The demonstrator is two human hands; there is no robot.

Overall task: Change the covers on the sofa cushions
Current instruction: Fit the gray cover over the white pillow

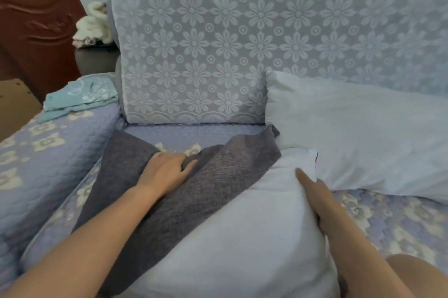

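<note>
Left hand [167, 171] grips the grey cover [184, 198]; right hand [315, 198], fingers straight, presses the white cushion [242, 237].

A cover [184, 191] is spread on the sofa seat [388, 220], left of one cushion [242, 237]; another cushion [363, 132] is propped behind, against the backrest [218, 43].

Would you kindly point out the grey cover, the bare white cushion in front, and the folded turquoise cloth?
grey cover [194, 191]: head view, middle of its flat fabric.
bare white cushion [242, 237]: head view, centre of its face.
folded turquoise cloth [82, 97]: head view, its top fold.
</note>
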